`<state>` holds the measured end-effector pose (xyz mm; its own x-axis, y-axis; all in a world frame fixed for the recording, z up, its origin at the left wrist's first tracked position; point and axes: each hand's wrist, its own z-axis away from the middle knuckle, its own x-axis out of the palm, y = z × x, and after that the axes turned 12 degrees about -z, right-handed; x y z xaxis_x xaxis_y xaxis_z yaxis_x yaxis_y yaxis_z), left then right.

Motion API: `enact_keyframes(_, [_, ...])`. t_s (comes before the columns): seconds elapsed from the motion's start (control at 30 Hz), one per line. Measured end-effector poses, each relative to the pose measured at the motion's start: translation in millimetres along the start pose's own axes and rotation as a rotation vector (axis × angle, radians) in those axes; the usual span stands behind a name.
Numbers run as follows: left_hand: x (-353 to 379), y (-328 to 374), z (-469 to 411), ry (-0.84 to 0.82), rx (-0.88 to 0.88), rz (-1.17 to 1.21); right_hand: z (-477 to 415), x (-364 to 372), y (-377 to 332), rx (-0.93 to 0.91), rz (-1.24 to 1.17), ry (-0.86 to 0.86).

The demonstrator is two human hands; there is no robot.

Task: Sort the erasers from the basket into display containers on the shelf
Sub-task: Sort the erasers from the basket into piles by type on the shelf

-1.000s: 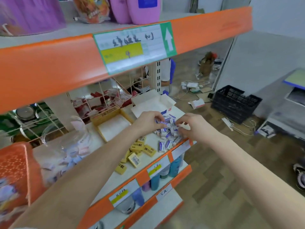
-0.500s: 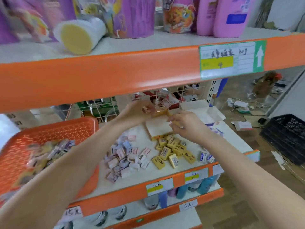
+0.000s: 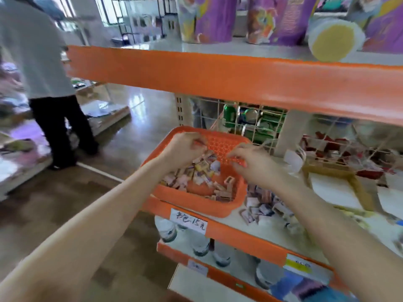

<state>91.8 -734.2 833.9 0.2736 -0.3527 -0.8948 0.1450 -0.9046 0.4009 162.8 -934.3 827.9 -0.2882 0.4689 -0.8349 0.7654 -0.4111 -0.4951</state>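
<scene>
An orange plastic basket (image 3: 197, 202) sits at the left end of the white shelf and holds several small wrapped erasers (image 3: 196, 173). My left hand (image 3: 183, 148) hovers over the basket's left half with curled fingers; blur hides whether it holds anything. My right hand (image 3: 254, 163) is over the basket's right rim, fingers apart and pointing down, with nothing in it. To the right of the basket lies a loose pile of erasers (image 3: 259, 207) on the shelf. Further right stands a shallow yellow cardboard display box (image 3: 353, 184), blurred.
An orange shelf beam (image 3: 218, 77) hangs just above my hands, with purple packages on top. A wire grid (image 3: 250, 120) backs the shelf. Bottles (image 3: 168, 232) stand on the lower shelf. A person (image 3: 43, 62) stands in the aisle at left.
My view has swung left from the display boxes to the basket. Both hands moved from the yellow box and sorted piles to above the basket.
</scene>
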Motion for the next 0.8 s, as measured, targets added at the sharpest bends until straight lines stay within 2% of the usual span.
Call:
enact_keyframes(0.17, [-16,-37,31,0.031,-0.100,0.015,-25,30,-25,-0.179,-0.056,-0.071])
enact_keyframes(0.3, [-23,-50,46,0.059,-0.141,0.002,-39,42,-31,-0.244,-0.058,-0.112])
enact_keyframes(0.4, [-21,-57,50,0.042,-0.153,-0.011,-53,48,-29,-0.210,-0.026,-0.135])
enact_keyframes(0.53, [-14,-56,47,-0.003,-0.147,-0.029,-75,46,-23,-0.075,0.023,-0.190])
enact_keyframes(0.8, [-6,-48,24,-0.159,-0.153,-0.146,-102,51,-13,0.031,-0.025,-0.163])
